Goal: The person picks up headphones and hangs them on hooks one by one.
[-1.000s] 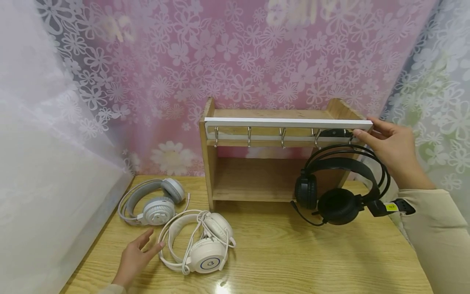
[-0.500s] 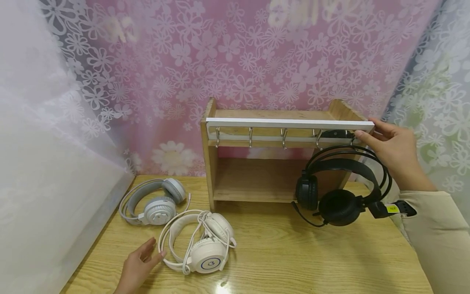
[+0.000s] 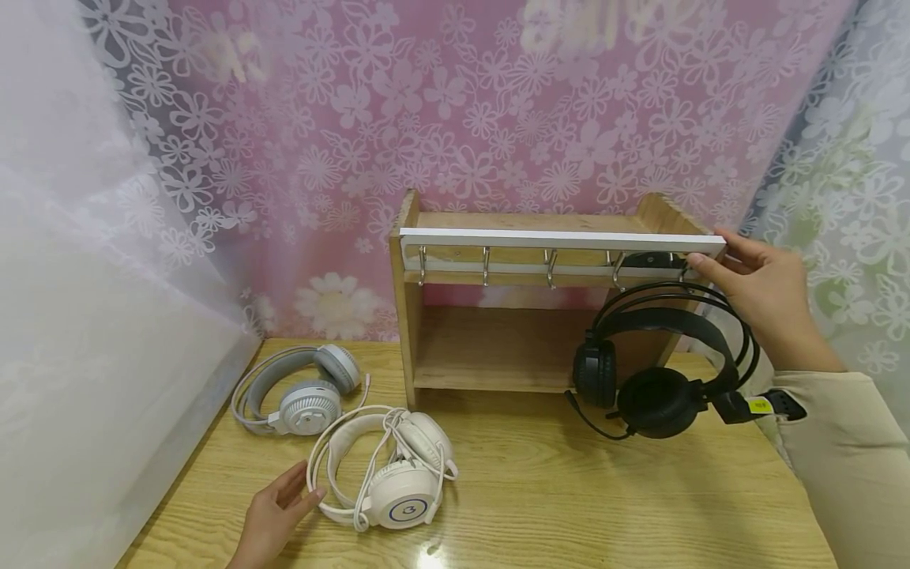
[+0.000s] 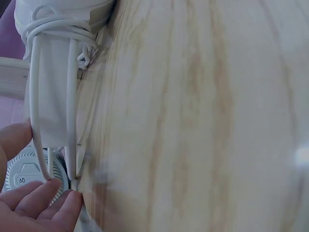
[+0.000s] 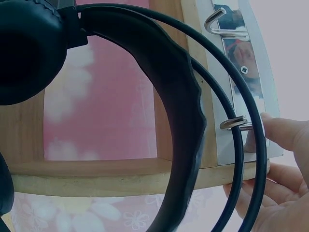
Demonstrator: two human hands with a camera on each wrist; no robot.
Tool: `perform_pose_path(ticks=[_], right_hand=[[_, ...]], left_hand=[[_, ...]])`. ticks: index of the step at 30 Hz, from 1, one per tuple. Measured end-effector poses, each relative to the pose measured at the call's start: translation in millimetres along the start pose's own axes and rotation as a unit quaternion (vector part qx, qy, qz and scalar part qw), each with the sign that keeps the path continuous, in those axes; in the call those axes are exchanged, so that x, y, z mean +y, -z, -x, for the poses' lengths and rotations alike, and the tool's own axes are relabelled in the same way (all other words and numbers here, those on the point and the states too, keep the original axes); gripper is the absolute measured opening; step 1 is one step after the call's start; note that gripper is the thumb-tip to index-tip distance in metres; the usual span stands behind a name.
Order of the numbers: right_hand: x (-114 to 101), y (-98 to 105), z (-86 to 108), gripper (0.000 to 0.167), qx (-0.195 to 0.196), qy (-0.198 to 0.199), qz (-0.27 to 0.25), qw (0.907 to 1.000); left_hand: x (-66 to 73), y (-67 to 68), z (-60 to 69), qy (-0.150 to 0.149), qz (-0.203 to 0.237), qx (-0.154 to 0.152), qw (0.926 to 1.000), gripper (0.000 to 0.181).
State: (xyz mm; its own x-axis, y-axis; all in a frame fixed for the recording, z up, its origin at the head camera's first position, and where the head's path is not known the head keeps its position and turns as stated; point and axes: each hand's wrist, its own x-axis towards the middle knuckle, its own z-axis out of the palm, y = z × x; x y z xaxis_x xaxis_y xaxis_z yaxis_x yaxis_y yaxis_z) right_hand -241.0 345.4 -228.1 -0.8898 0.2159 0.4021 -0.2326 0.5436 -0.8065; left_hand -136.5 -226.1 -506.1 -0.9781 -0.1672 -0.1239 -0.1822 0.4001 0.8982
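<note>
On the table at front left lies a white headset (image 3: 401,494) with its cable wound round it. My left hand (image 3: 273,514) is at its headband, the fingers fairly straight. In the left wrist view, thumb and fingertips (image 4: 53,203) touch the thin outer bands from either side. A black headset (image 3: 657,399) hangs by its outer bands from the rightmost hook (image 5: 234,123) of a white hook rail (image 3: 554,237). My right hand (image 3: 764,292) grips the rail's right end, thumb in front, other fingers behind the edge. Behind the white headset lies a grey headset (image 3: 309,407).
The rail runs along the front of a wooden shelf (image 3: 490,348), with several metal hooks (image 3: 550,269) to the left of the black headset. A floral curtain (image 3: 455,118) stands behind the shelf, and a white sheet (image 3: 107,316) at the left.
My left hand has moved slightly right and down, from beside the white headset to touching its headband. The right hand stays on the rail; the headsets have not moved.
</note>
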Motion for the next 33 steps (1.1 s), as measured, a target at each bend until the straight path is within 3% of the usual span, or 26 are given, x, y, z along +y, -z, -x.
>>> perform_pose_path(ticks=[4,12,15,20,23,28,33], right_hand=[[0.2,-0.2,0.3,0.066,0.004,-0.001,-0.002,1.0000],[-0.7,-0.3,1.0,0.067,0.005,-0.005,-0.008,0.9999],[-1.0,-0.2,0.9,0.067,0.007,-0.010,-0.002,0.9999],[-1.3,0.0,1.0,0.066,0.007,-0.009,-0.002,0.9999],[-0.6,-0.1,1.4,0.066,0.005,-0.006,0.001,1.0000],[-0.7,0.0,1.2,0.067,0.003,-0.013,0.004,0.9999],[-0.9,-0.3,1.2,0.067,0.003,-0.017,0.000,0.9999]], left_hand=[[-1.6,-1.2,0.3,0.003,0.026,0.010,0.9996,0.070],[0.2,-3.9,-0.4,0.049,0.124,0.018,0.9910,0.073],[0.9,-4.7,1.1,0.056,0.160,0.014,0.9855,0.074],[1.2,-7.3,2.7,0.063,0.238,0.014,0.9692,0.073],[0.4,-8.2,1.9,0.075,0.253,0.017,0.9643,0.072],[-1.3,-8.4,-0.1,0.094,0.250,0.006,0.9637,0.067],[-2.2,-7.4,0.1,0.108,0.291,0.003,0.9506,0.065]])
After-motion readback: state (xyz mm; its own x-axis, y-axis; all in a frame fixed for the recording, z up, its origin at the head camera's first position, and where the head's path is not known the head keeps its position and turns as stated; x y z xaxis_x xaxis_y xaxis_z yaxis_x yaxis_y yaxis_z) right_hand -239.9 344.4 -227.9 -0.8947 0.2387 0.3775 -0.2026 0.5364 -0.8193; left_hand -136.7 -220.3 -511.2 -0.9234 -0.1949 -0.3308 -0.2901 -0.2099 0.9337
